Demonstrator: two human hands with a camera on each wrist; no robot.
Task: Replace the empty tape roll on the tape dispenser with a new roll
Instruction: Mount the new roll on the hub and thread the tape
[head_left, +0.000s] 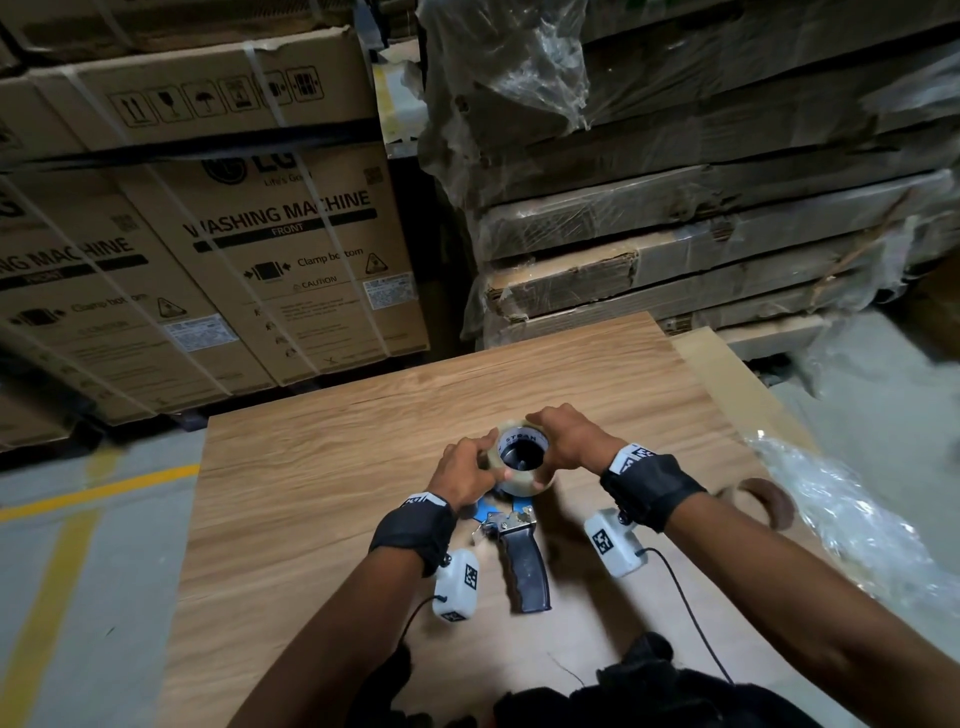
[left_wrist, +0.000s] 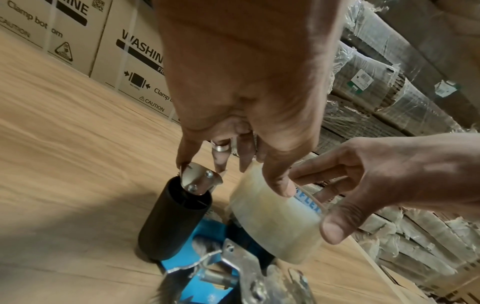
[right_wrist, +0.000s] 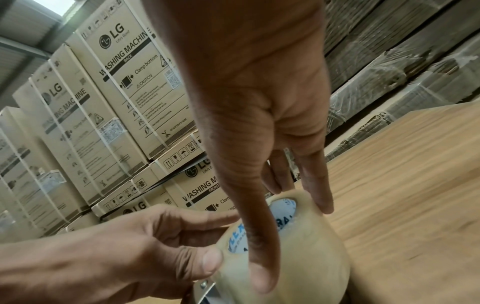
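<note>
We grip the new tape roll (head_left: 521, 464) between both hands, left hand (head_left: 464, 474) and right hand (head_left: 570, 435) curled round its rim, over the tape dispenser (head_left: 511, 540) lying below our wrists.

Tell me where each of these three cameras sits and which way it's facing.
Head: worn on the head, looking forward and down at the table; both forearms, left hand and right hand show on the tape roll.
Left wrist: looks along the left hand at the tape dispenser; the right hand shows too.
Right wrist: looks along the right hand at the roll; the left hand shows too.
All views share the roll and both hands.
</note>
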